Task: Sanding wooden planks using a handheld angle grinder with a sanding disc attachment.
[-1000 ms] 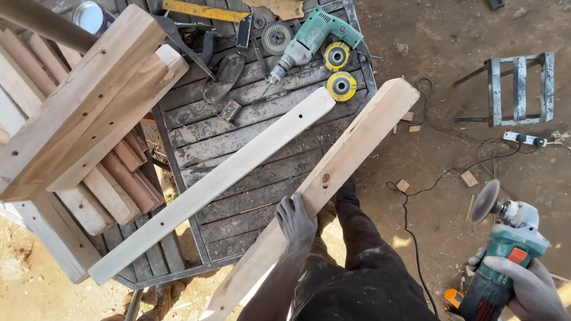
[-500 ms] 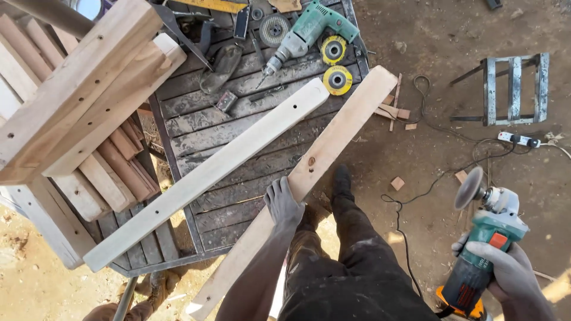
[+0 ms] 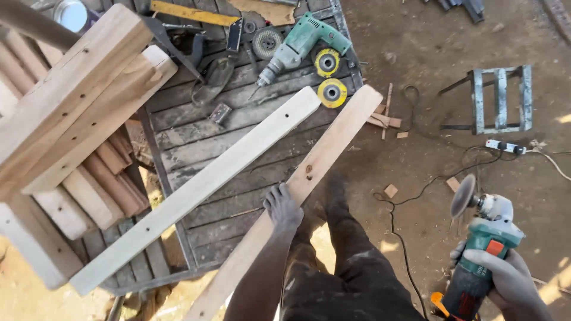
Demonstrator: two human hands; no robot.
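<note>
Workbench carries plank — long axis diagonal, upper-right.

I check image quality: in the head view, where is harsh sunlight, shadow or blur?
Head view: hard sunlight whitens the pale plank on the workbench; sunlit patches dot the dirt ground at right; the angle grinder disc looks slightly blurred; the left hand is sharp.

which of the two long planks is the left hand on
The right-hand, tan plank, with a knot, under the left hand; the paler plank lies untouched beside it.
</note>
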